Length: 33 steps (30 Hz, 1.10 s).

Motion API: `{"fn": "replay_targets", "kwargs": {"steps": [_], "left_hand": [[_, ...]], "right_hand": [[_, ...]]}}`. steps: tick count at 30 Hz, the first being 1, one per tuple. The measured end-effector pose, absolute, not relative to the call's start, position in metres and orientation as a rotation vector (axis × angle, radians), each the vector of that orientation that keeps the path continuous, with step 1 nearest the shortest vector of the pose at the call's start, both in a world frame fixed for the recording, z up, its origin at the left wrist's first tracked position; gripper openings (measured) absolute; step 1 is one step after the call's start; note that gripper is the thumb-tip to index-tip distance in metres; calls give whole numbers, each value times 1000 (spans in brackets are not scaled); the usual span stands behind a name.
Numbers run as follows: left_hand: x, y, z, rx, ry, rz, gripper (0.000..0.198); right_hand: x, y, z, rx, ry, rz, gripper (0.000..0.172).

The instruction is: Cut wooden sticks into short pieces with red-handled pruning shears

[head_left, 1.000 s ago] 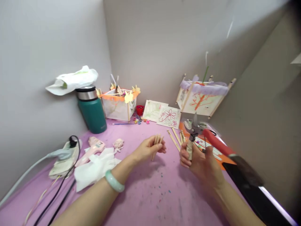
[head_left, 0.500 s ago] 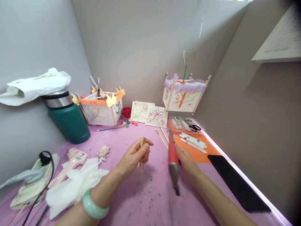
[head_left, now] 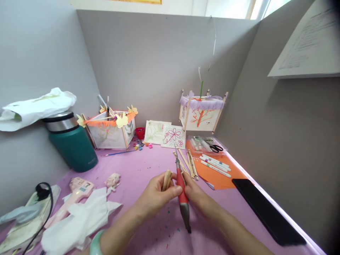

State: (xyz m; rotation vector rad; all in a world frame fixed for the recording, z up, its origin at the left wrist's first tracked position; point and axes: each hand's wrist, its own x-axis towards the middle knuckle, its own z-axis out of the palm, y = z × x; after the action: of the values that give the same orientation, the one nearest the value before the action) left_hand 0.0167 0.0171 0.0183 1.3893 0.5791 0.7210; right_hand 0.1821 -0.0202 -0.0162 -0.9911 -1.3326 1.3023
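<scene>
My left hand point(head_left: 157, 193) is closed around a small bundle of short wooden sticks point(head_left: 167, 180), whose upper ends stick out above the fingers. Its thumb reaches across to the side of a red-handled tool point(head_left: 181, 189). This tool has a slim metal tip pointing away from me and a dark grey rear end; its exact kind cannot be made out. My right hand point(head_left: 199, 193) grips the tool from the right, its fingers partly hidden behind the handle. Both hands are close together above the purple tabletop point(head_left: 140, 164). Several loose wooden sticks point(head_left: 193, 164) lie just beyond them.
On the left stand a teal bottle point(head_left: 73, 150), a pink glue gun point(head_left: 79, 189) and white tissue point(head_left: 82, 219). Paper lanterns point(head_left: 110, 136) and painted cards point(head_left: 174, 136) are at the back. Markers point(head_left: 215, 164), scissors point(head_left: 216, 148) and a black slab point(head_left: 265, 209) lie right.
My hands have come together, the tool moving left until my left thumb meets it. The stick bundle now leans. The view has tilted upward, and more loose sticks show beside the orange sheet.
</scene>
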Motion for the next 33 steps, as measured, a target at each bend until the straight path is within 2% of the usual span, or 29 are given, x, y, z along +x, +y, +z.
{"fn": "replay_targets", "kwargs": {"steps": [3, 8, 14, 21, 27, 33], "left_hand": [[18, 16, 16, 1374, 529, 704, 39], [14, 28, 8, 1433, 597, 777, 36], [0, 50, -1, 1294, 524, 904, 27], [-7, 50, 1, 1373, 568, 816, 33], [-8, 53, -2, 1319, 498, 865, 27], [-8, 54, -3, 1352, 493, 857, 26]], "right_hand": [[180, -25, -10, -851, -1357, 1436, 77], [179, -25, -7, -921, -1166, 1445, 73], [186, -16, -15, -925, -979, 1393, 54], [186, -17, -19, -966, -919, 1416, 41], [186, -18, -22, -897, -1037, 1437, 60], [186, -18, -18, -948, -1077, 1401, 60]]}}
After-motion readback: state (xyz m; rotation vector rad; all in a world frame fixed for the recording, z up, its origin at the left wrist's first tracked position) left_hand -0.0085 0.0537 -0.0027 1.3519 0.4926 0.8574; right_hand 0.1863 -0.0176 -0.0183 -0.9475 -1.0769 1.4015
